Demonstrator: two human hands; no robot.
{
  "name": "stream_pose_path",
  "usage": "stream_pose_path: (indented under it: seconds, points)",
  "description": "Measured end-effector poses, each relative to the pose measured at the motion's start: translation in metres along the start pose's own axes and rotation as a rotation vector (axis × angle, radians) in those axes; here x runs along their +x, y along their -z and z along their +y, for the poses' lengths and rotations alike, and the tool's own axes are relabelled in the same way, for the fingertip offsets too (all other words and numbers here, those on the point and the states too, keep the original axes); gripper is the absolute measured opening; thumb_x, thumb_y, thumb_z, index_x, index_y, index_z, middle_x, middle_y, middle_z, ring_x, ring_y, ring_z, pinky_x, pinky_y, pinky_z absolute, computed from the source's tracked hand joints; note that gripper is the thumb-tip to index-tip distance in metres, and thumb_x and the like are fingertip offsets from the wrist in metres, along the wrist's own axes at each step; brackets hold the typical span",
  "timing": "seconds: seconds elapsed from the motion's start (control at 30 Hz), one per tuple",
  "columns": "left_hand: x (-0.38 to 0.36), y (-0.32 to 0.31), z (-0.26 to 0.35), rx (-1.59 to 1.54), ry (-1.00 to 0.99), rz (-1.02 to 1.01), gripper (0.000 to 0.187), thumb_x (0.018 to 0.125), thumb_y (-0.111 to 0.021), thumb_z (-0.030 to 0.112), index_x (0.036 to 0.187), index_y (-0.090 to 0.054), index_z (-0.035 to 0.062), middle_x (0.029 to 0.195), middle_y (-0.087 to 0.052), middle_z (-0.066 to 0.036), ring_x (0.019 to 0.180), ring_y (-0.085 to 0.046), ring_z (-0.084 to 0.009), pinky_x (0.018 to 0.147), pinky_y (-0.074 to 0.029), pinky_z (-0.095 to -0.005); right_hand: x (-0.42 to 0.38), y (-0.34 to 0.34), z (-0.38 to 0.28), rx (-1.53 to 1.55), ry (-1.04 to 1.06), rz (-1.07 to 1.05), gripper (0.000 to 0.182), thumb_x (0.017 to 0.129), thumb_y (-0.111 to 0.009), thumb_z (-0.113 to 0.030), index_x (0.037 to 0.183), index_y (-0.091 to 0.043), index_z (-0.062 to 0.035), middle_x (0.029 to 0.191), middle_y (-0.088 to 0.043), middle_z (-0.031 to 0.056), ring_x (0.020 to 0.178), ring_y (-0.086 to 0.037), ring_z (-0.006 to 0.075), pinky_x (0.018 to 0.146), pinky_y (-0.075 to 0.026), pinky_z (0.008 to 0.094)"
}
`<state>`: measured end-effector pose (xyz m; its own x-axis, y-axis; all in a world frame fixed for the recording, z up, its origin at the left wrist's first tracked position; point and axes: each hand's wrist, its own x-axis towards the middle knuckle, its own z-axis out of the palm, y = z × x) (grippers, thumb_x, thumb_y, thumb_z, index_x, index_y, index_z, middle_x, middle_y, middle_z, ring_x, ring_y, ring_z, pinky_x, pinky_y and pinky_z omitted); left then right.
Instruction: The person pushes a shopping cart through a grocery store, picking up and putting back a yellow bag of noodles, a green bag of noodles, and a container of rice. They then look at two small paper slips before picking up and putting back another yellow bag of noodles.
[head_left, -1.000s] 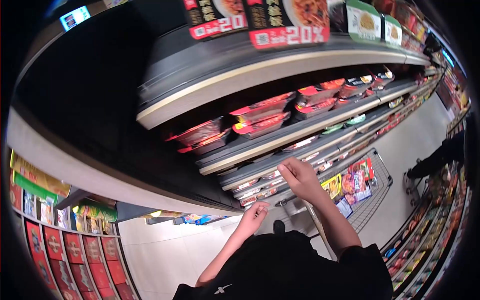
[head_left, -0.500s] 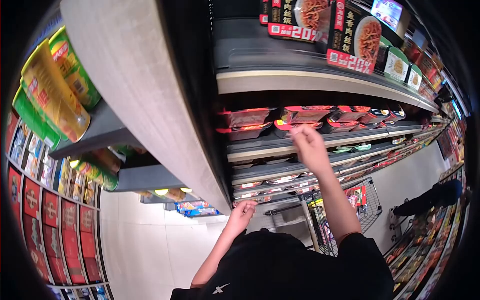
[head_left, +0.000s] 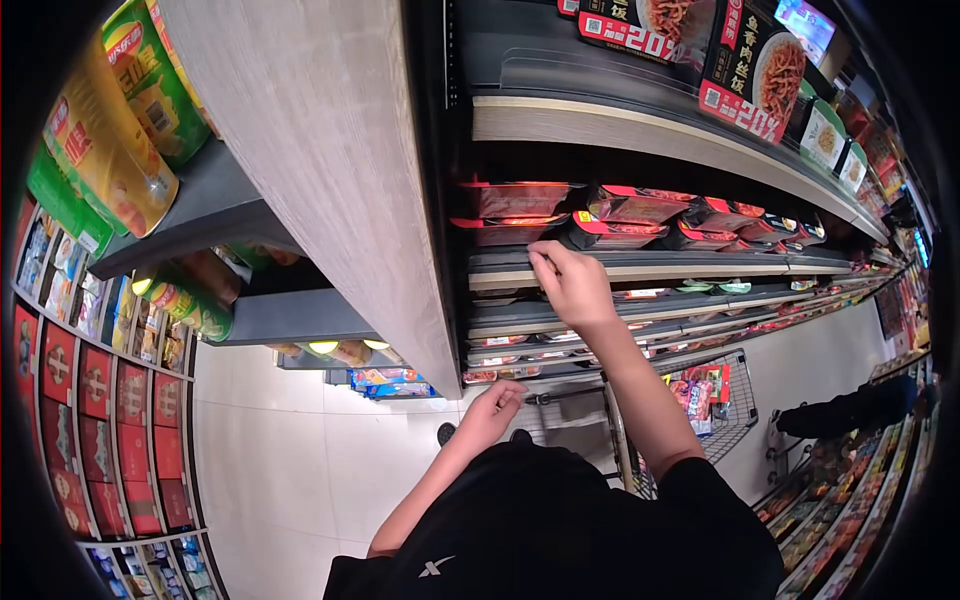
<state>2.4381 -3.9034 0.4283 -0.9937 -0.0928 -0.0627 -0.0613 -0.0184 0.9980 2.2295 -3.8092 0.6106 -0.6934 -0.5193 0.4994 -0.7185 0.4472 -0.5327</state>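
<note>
My right hand (head_left: 575, 288) is raised in front of the shelf with its fingers curled together, and nothing shows in them. The fingertips are at the shelf's front edge (head_left: 660, 267), just below stacked red-and-black food boxes (head_left: 518, 230). To the right, more boxes (head_left: 620, 232) of that kind stand in two layers. Lower down, in front of my body, my left hand (head_left: 490, 415) hangs with loosely curled fingers and no object visible in it. It is nearest the bottom shelves.
A wire shopping cart (head_left: 740, 400) with packaged goods stands right of my body. A wooden shelf post (head_left: 330, 170) rises on the left beside chip canisters (head_left: 115, 150). Black boxes (head_left: 755, 75) sit on the shelf above. Another person's dark-clothed leg (head_left: 850, 408) is at far right.
My right hand has moved left along the shelf, from one stack of boxes toward the leftmost stack. The view has shifted slightly. My left hand stays low, fingers still curled.
</note>
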Motion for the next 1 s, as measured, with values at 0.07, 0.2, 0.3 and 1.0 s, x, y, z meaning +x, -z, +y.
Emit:
stream_pose_path:
  seconds: [0.07, 0.2, 0.3, 1.0]
  points:
    - [-0.003, 0.001, 0.001, -0.005, -0.001, 0.010, 0.019, 0.105, -0.060, 0.005, 0.124, -0.064, 0.0014, 0.097, -0.070, -0.007, 0.092, -0.067, -0.0136, 0.085, -0.053, -0.0293, 0.002, -0.003, 0.004, -0.035, 0.108, 0.024, 0.017, 0.103, -0.066, -0.021, 0.115, -0.071, -0.0091, 0.074, -0.069, 0.0140, 0.072, -0.070, 0.0380, 0.066, -0.054, 0.0454]
    - [-0.010, 0.006, 0.005, -0.004, -0.001, 0.030, 0.019, 0.105, -0.060, 0.004, 0.124, -0.065, 0.0007, 0.098, -0.070, -0.007, 0.092, -0.067, -0.0135, 0.085, -0.053, -0.0293, 0.003, -0.001, -0.002, 0.064, -0.006, -0.041, 0.015, 0.103, -0.066, -0.020, 0.110, -0.071, -0.0078, 0.072, -0.068, 0.0142, 0.069, -0.069, 0.0378, 0.065, -0.054, 0.0436]
    - [-0.013, 0.007, 0.002, -0.014, -0.003, 0.042, 0.019, 0.105, -0.060, 0.004, 0.124, -0.065, 0.0003, 0.098, -0.070, -0.007, 0.091, -0.066, -0.0135, 0.085, -0.053, -0.0291, 0.008, 0.005, -0.008, 0.189, -0.120, -0.138, 0.013, 0.105, -0.064, -0.018, 0.108, -0.068, -0.0066, 0.073, -0.067, 0.0153, 0.069, -0.068, 0.0385, 0.065, -0.052, 0.0410]
    - [0.003, 0.015, -0.007, 0.075, -0.035, -0.044, 0.025, 0.107, -0.061, 0.008, 0.130, -0.066, 0.0005, 0.103, -0.070, -0.003, 0.093, -0.063, -0.0096, 0.088, -0.051, -0.0255, -0.005, 0.006, -0.013, -0.128, 0.074, -0.214, 0.035, 0.103, -0.062, -0.028, 0.133, -0.061, -0.0095, 0.075, -0.071, 0.0230, 0.074, -0.071, 0.0466, 0.068, -0.056, 0.0580]
